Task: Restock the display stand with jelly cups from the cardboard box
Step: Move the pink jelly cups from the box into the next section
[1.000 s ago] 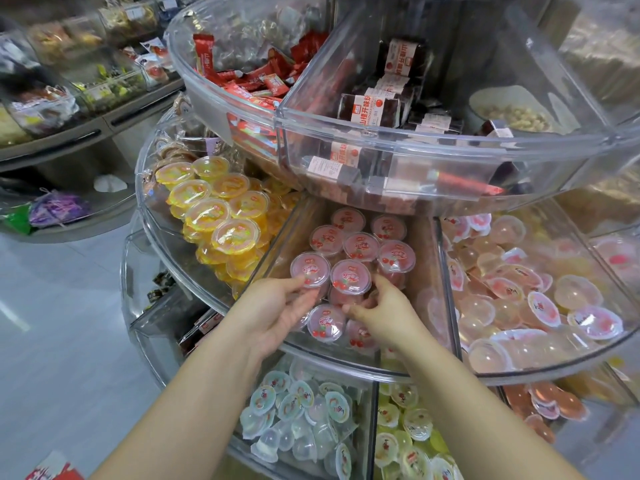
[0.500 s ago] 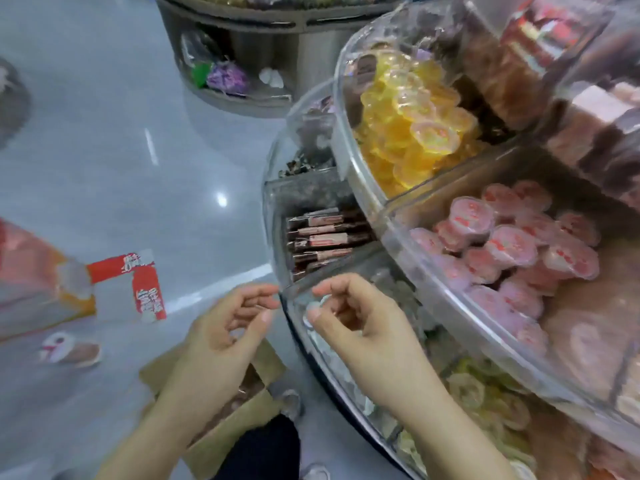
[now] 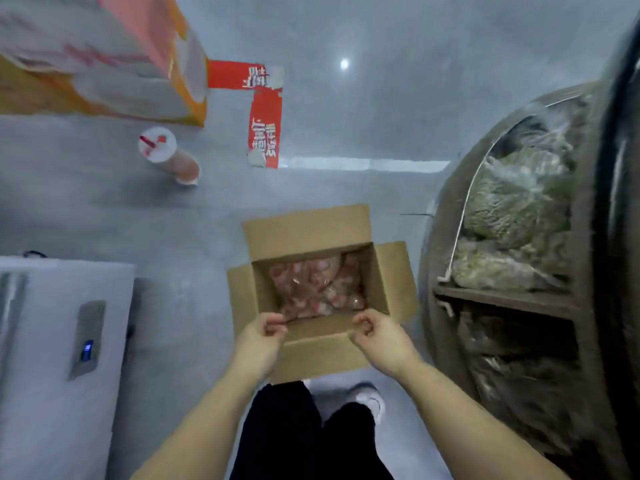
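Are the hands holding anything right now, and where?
Nothing: left hand and right hand hover loosely curled and empty over the cardboard box's near edge.

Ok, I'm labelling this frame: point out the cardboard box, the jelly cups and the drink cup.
cardboard box point(image 3: 304, 230): head view, far flap.
jelly cups point(image 3: 317, 285): head view, pink heap inside box.
drink cup point(image 3: 157, 144): head view, lid.

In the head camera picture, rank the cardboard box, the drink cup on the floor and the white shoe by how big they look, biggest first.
1. cardboard box
2. drink cup
3. white shoe, partly hidden by the legs, so its rank against the cup is unsure.
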Demonstrator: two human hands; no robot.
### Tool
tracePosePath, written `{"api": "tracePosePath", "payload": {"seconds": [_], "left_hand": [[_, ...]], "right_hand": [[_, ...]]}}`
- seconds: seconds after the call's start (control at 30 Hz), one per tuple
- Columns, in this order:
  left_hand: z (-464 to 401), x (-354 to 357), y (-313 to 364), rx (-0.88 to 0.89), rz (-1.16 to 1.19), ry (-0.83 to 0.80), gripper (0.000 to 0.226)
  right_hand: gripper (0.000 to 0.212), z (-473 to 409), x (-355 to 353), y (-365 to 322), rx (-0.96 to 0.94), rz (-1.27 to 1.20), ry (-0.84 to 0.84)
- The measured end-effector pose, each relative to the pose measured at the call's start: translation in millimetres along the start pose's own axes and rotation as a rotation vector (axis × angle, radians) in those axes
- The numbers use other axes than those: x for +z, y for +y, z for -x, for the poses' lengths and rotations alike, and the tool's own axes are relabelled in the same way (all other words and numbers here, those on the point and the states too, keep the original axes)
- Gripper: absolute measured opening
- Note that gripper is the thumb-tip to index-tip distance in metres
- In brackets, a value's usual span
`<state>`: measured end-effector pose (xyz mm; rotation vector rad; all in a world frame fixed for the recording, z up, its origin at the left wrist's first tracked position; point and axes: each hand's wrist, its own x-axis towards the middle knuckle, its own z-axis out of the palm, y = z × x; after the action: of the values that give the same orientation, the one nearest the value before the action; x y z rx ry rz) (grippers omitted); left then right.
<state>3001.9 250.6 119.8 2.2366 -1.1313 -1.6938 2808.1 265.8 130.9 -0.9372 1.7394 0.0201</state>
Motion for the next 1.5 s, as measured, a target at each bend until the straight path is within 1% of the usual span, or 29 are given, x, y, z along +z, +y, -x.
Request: {"api": "tracePosePath", "payload": {"seconds": [0.1, 0.2, 0.23, 0.3, 0.33, 0.4, 0.43, 0.5, 0.57, 0.6, 0.63, 0.73, 0.83, 0.9, 0.93, 0.97, 1.03, 1.1, 1.17, 1.23, 1.33, 1.43, 1.5], "left_hand": [[-79, 30, -34, -0.070, -0.007, -0.047, 0.021], [-151, 64, -62, 0.003, -0.178, -0.089, 0.032], [-172, 75, -70, 0.068, -0.287, -0.097, 0.036], [-208, 95, -78, 0.269, -0.511, -0.131, 0.049], [-225, 104, -81, 0.369, -0.579, -0.167, 0.058], [-252, 119, -85, 0.479, -0.679, -0.262, 0.071], [-264, 123, -88, 0.518, -0.735, -0.295, 0.068], [-283, 131, -96, 0.565, -0.811, -0.310, 0.052], [-292, 136, -101, 0.578, -0.814, -0.241, 0.042], [-295, 138, -103, 0.585, -0.803, -0.200, 0.039], [-296, 140, -104, 0.580, -0.773, -0.171, 0.037], [-286, 135, -102, 0.484, -0.578, -0.127, 0.036], [-252, 115, -92, 0.385, -0.337, -0.002, 0.034], [-213, 98, -82, 0.289, -0.110, 0.046, 0.031], [-189, 89, -76, 0.237, 0.007, 0.047, 0.029], [-163, 78, -68, 0.188, 0.124, 0.041, 0.029], [-106, 55, -47, 0.114, 0.325, 0.008, 0.031], [-47, 30, -12, 0.067, 0.447, -0.045, 0.038], [16, 4, 36, 0.059, 0.577, -0.143, 0.045], [75, -18, 90, 0.145, 0.610, -0.268, 0.050], [154, -38, 162, 0.359, 0.520, -0.426, 0.047], [223, -39, 225, 0.565, 0.459, -0.543, 0.047], [267, -29, 259, 0.739, 0.392, -0.601, 0.045]], "right_hand": [[0.025, -88, 30, 26, 0.024, 0.102, -0.051], [0.033, -165, 56, 46, 0.018, 0.222, -0.088], [0.035, -189, 65, 51, 0.017, 0.272, -0.111], [0.041, -227, 83, 57, 0.047, 0.357, -0.151], [0.043, -243, 91, 60, 0.066, 0.377, -0.160], [0.046, -270, 106, 64, 0.087, 0.409, -0.200], [0.048, -280, 113, 65, 0.102, 0.397, -0.221], [0.051, -293, 125, 69, 0.107, 0.411, -0.214], [0.050, -298, 131, 73, 0.133, 0.479, -0.105], [0.051, -299, 132, 75, 0.147, 0.514, -0.037], [0.050, -300, 131, 79, 0.153, 0.540, -0.023], [0.048, -293, 118, 81, 0.170, 0.487, -0.075], [0.045, -262, 97, 75, 0.163, 0.302, 0.010], [0.047, -225, 85, 65, 0.110, 0.026, 0.081], [0.042, -200, 78, 57, 0.066, -0.141, 0.093], [0.037, -173, 70, 47, 0.017, -0.298, 0.094], [0.034, -113, 49, 21, -0.078, -0.535, 0.080], [0.038, -48, 22, -7, -0.136, -0.666, 0.075], [0.038, 19, -8, -36, -0.192, -0.721, 0.104], [0.037, 85, -42, -66, -0.267, -0.754, 0.154], [0.040, 181, -98, -97, -0.399, -0.775, 0.258], [0.041, 263, -144, -99, -0.476, -0.791, 0.427], [0.036, 311, -170, -93, -0.516, -0.825, 0.538]]}}
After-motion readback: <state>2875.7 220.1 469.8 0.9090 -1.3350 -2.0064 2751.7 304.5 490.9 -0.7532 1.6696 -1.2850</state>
